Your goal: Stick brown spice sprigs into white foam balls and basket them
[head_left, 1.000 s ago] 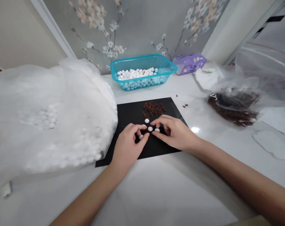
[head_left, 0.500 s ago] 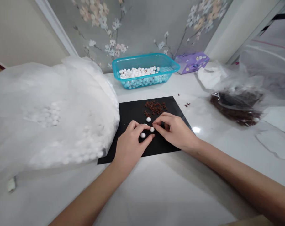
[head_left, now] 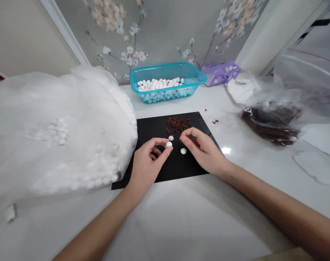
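My left hand (head_left: 150, 159) pinches a small white ball (head_left: 168, 144) between thumb and fingertip, over the black mat (head_left: 151, 127). Just beyond it another white ball (head_left: 171, 138) rests near the fingertips. My right hand (head_left: 201, 148) has thumb and forefinger pressed together; whatever is between them is too small to make out. Below those fingers a separate white ball (head_left: 183, 151) lies on the mat, apart from the hand. A loose pile of small reddish-brown pieces (head_left: 178, 124) is spread at the mat's far side, above both hands.
A blue plastic basket (head_left: 167, 67) of white balls stands behind the mat, beside a purple packet (head_left: 221, 73). At left bulges a large translucent bag (head_left: 94, 105) of white balls. A clear bag (head_left: 271, 125) with brown pieces lies at right. Stray brown bits (head_left: 215, 121) dot the table.
My left thumb and finger have closed on a white ball. My right hand has drawn slightly away to the right, and a ball now lies on the mat below it.
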`<state>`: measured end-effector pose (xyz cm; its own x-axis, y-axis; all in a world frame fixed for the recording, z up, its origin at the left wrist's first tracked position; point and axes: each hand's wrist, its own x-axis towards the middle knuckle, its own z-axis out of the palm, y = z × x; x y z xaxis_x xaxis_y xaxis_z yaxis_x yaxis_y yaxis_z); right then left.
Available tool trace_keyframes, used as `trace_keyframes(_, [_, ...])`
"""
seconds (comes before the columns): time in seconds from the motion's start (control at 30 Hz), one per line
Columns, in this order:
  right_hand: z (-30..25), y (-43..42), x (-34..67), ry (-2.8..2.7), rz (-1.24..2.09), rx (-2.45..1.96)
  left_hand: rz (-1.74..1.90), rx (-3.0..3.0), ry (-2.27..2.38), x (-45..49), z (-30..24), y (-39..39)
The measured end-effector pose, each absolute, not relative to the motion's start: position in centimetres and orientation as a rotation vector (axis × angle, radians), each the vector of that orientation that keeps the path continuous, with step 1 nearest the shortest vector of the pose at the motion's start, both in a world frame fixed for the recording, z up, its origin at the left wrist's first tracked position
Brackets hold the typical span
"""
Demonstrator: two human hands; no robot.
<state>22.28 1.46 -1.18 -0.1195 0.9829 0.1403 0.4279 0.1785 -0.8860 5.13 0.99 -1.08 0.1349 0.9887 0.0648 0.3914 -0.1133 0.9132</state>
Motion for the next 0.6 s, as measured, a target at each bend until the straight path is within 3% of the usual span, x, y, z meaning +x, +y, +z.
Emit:
trace_keyframes(0.23, [-0.99, 0.67, 21.65, -1.674, 1.087, -1.167, 0.972, 1.555, 1.319, 5.26, -0.67, 0.94])
trace_keyframes(0.6, [-1.08, 0.63, 21.73, -1.69, 1.058, -1.148, 1.0, 1.552, 1.272, 5.2, -0.68, 0.8])
